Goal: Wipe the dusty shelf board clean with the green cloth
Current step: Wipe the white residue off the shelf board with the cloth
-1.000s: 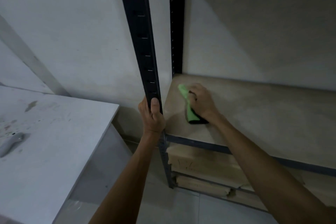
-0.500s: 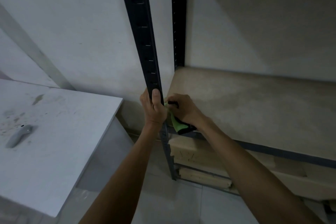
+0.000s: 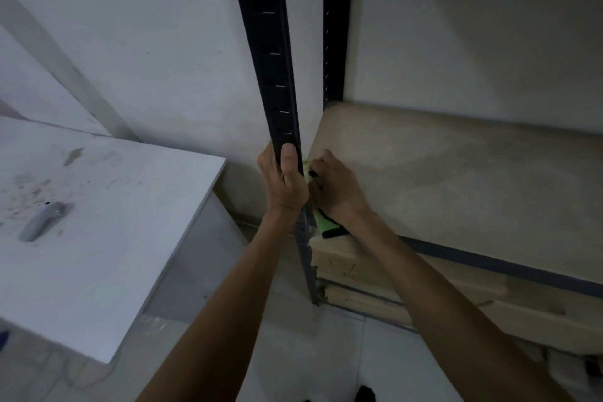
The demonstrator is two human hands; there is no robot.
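Note:
The dusty tan shelf board (image 3: 456, 179) spans the right half of the head view, inside a dark metal rack. My right hand (image 3: 336, 189) holds the green cloth (image 3: 323, 222) with its black edge down on the board's front left corner, right beside the post. Most of the cloth is hidden under the hand; a green strip shows below the wrist and a bit above the fingers. My left hand (image 3: 285, 183) grips the rack's front upright post (image 3: 270, 52), thumb pointing up along it.
A white table (image 3: 98, 222) with stains and a small grey object (image 3: 40, 220) stands to the left. Below the board, lower shelves hold pale wooden boards (image 3: 352, 268). A white wall is behind the rack, and tiled floor lies below.
My right hand has slid the cloth from further in on the board to its front left corner, against the post. My left hand keeps its grip on the post.

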